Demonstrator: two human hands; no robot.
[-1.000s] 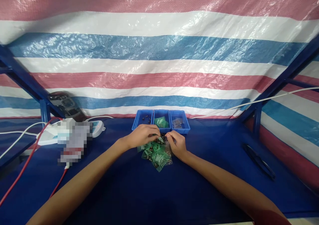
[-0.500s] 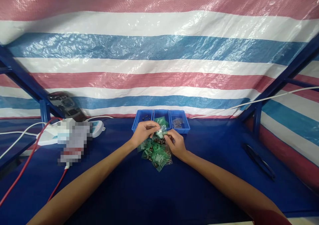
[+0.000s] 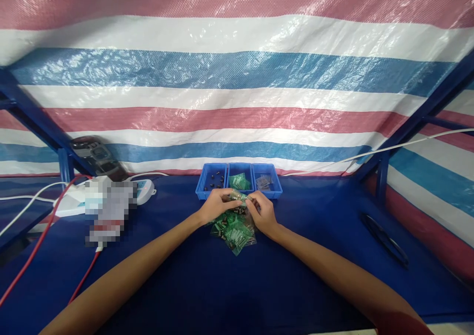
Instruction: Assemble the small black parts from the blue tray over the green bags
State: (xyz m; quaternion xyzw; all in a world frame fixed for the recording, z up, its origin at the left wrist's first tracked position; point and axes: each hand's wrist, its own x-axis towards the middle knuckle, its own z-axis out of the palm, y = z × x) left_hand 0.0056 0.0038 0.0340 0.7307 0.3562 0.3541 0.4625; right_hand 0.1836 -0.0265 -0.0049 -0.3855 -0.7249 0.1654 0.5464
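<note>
Between my two hands is a small clear plastic bag with green in it. My left hand pinches its left side, and my right hand grips the right side, thumbs close together. Right below the hands lies a pile of small green-tinted plastic bags with dark little parts among them. Behind the hands stand three blue bins: the left bin has a few small dark parts, the middle bin green packets, and the right bin clear packets.
On the left are a white power strip, a blurred-out object with a red cable, and a dark device. A black loop-shaped item lies at right. Striped sheeting hangs behind the blue table.
My left hand has come down and slightly nearer, uncovering more of the left and middle bins. The small bag has lowered with it and looks more flattened between my fingers.
</note>
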